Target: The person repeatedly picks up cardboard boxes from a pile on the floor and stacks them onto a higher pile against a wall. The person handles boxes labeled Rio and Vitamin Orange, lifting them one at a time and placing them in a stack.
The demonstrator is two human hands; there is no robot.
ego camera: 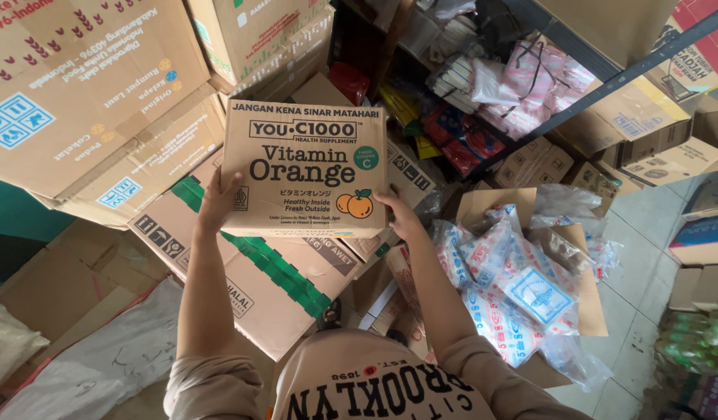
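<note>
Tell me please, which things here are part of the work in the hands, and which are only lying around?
In hand:
- cardboard carton, held up by left hand and right hand

Lying about:
- stacked cartons
- green-taped carton
- open box of clear plastic packets
- metal shelf with wrapped goods
- green bottles

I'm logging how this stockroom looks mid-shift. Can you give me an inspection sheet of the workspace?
Surface: pale tiled floor, mostly covered by stock.
Job's things: brown printed cardboard carton, held up at both lower corners.
Clutter: stacked cardboard boxes; open box of clear plastic packets; green bottles.
Grippers: left hand and right hand both grip the carton.
Cables: nothing seen.
Surroundings: dark metal shelf rail with pink wrapped bundles; white sack.
</note>
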